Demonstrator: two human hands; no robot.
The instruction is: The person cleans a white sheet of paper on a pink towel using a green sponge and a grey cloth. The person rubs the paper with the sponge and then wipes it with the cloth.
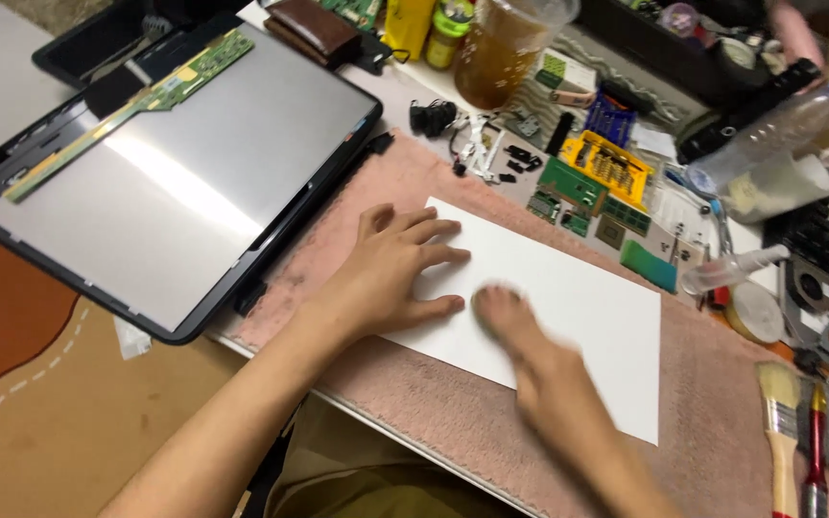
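Both hands (453,317) on white sheet (578,297)

Open passage was left only over the white sheet (568,297) and the pink mat (434,403), hemmed by the display panel (175,173) leftward, circuit boards (578,187) and bottles (769,144) behind, and brushes (784,432) rightward.

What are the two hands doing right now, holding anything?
Left hand: open, fingers spread flat on the white sheet, holding nothing.
Right hand: blurred, fingers touching the sheet; open or closed cannot be told.
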